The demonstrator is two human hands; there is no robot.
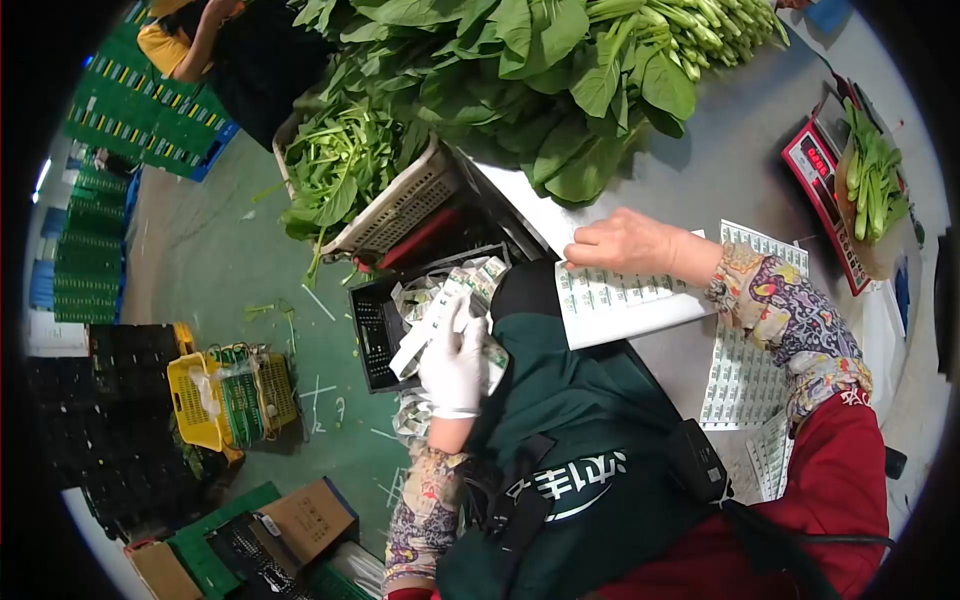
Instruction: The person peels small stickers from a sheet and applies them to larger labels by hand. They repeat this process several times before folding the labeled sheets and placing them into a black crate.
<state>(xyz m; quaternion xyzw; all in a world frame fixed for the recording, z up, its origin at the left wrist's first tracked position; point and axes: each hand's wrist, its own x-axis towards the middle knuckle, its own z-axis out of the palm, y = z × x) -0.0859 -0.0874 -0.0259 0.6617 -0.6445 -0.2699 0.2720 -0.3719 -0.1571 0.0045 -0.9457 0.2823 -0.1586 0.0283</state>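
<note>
My left hand (453, 368), in a white glove, is over a black crate (376, 345) at my left side. Its fingers are closed on a white paper strip (428, 328) that slants across the crate. Crumpled strips with green print (488, 272) lie in the crate under it. My right hand (628, 243) is bare and pinches the upper left edge of a sheet of printed labels (625, 305). That sheet lies at the table edge in front of my apron, and its lower edge curls. The right fingertips are partly hidden by the hand itself.
Leafy greens (540, 80) are heaped on the metal table (735, 150). A red scale (825, 190) carries a bunch of greens (873, 180). More label sheets (745, 375) lie under my right forearm. A crate (385, 215) of greens stands left; another person (180, 50) is beyond it.
</note>
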